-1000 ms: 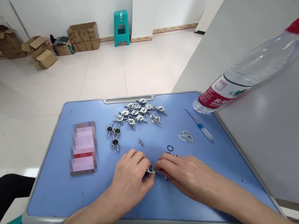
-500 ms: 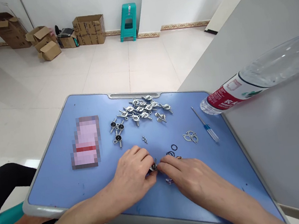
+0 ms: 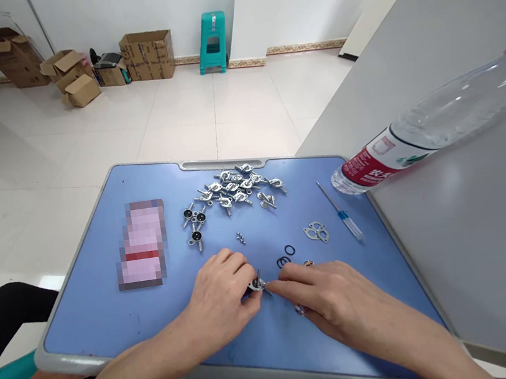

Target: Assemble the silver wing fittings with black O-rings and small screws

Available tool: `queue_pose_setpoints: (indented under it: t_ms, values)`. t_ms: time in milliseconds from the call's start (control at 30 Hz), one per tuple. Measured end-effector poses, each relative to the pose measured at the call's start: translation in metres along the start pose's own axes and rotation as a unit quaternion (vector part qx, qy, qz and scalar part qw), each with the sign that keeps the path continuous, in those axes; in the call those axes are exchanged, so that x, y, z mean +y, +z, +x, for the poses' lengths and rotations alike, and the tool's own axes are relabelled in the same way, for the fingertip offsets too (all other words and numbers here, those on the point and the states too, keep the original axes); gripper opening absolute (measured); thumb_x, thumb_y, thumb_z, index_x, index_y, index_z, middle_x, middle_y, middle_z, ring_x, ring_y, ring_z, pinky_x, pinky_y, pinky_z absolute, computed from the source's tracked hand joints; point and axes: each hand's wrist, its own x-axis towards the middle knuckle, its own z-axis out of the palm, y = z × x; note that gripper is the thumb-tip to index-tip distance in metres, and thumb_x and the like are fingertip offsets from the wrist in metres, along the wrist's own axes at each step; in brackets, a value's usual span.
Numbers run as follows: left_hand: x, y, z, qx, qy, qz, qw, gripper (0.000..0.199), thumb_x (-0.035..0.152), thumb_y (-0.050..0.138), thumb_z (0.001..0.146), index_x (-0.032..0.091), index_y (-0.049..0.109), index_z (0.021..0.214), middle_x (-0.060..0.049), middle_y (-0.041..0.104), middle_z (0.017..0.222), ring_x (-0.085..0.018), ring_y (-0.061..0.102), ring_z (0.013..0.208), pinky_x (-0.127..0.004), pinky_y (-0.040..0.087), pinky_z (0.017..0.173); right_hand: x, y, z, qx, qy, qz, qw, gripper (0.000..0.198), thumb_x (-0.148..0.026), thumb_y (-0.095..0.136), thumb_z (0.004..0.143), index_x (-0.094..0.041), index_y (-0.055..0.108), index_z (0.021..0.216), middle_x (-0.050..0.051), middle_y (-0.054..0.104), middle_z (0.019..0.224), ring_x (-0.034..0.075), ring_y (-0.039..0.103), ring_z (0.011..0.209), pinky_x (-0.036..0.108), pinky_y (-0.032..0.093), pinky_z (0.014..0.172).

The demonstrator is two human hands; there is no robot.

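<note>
My left hand (image 3: 226, 284) is closed around a small silver metal valve fitting (image 3: 257, 284), with a thin pin standing up from it. My right hand (image 3: 325, 286) reaches in from the right, its fingers drawn together and the fingertips at the fitting's right side. Whatever lies between those fingertips is hidden. Beneath the right palm shows a small shiny purplish thing (image 3: 300, 310), too small to name. Black O-rings (image 3: 284, 261) lie just beyond the right fingers, beside a partly covered copper-coloured bit (image 3: 309, 264).
Several silver fittings (image 3: 234, 187) are heaped toward the far edge, with black-faced fittings (image 3: 197, 236) nearer. Small screws (image 3: 240, 237), flat gaskets (image 3: 318, 232) and a screwdriver (image 3: 349, 223) lie on the blue table (image 3: 182, 325). A water bottle (image 3: 374, 166) stands far right; a blurred pink packet (image 3: 140, 237) lies left.
The view has shifted slightly. My left hand still grips the fitting, which shows a little more. The purplish thing under my right hand appears farther right.
</note>
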Motion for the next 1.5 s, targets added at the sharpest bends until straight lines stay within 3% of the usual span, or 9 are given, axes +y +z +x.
queue_pose_setpoints:
  t_ms: [400,633,833,967,1133,1500]
  values:
    - [0.000,0.000,0.000,0.002,0.001,0.000,1.000,0.013,0.009,0.060,0.078,0.018,0.053,0.072,-0.001,0.060,0.078,-0.017,0.049,0.074,-0.030,0.041,0.061,-0.004,0.009,0.000,-0.019,0.002,-0.072,0.997,0.032,0.005,0.041,0.078,-0.019,0.059,0.090,-0.001,0.056,0.068,0.012,0.043,0.049,0.030,0.017,0.049]
    - [0.000,-0.001,0.000,-0.005,-0.003,0.003,1.000,0.012,0.011,0.057,0.081,0.018,0.053,0.072,-0.002,0.060,0.078,-0.018,0.049,0.074,-0.030,0.041,0.061,-0.009,0.014,0.002,0.015,0.015,-0.090,0.996,0.030,0.006,0.038,0.076,-0.020,0.055,0.080,-0.001,0.054,0.063,0.014,0.041,0.045,0.030,0.017,0.048]
    - [0.000,-0.001,0.000,-0.001,0.001,0.001,1.000,0.012,0.010,0.058,0.079,0.018,0.053,0.072,-0.002,0.059,0.078,-0.018,0.048,0.074,-0.029,0.040,0.061,-0.004,0.018,0.005,0.092,0.077,0.003,0.993,0.025,-0.004,0.038,0.087,-0.019,0.058,0.081,0.000,0.058,0.065,0.012,0.050,0.049,0.026,0.025,0.047]
    - [0.000,0.001,-0.001,0.004,0.004,0.000,1.000,0.012,0.008,0.060,0.077,0.017,0.054,0.073,-0.001,0.060,0.079,-0.018,0.049,0.076,-0.030,0.040,0.063,-0.002,0.022,0.012,0.072,0.148,0.121,0.979,0.012,-0.016,0.053,0.090,-0.020,0.060,0.081,0.000,0.064,0.069,0.012,0.057,0.056,0.023,0.036,0.052]
    - [-0.001,0.000,-0.001,0.003,0.003,0.004,1.000,0.014,0.006,0.061,0.075,0.017,0.054,0.071,-0.001,0.059,0.078,-0.018,0.048,0.075,-0.030,0.040,0.062,-0.002,0.020,0.019,0.043,0.197,0.189,0.961,0.010,-0.015,0.058,0.087,-0.019,0.061,0.078,0.000,0.067,0.071,0.013,0.059,0.060,0.023,0.041,0.055]
    - [0.000,-0.001,-0.001,-0.002,0.003,0.001,1.000,0.013,0.008,0.063,0.076,0.017,0.054,0.073,-0.001,0.060,0.079,-0.017,0.049,0.076,-0.030,0.040,0.063,-0.001,0.021,0.023,0.011,0.207,0.217,0.954,0.020,-0.005,0.053,0.084,-0.018,0.068,0.080,0.000,0.068,0.069,0.013,0.059,0.059,0.023,0.039,0.056]
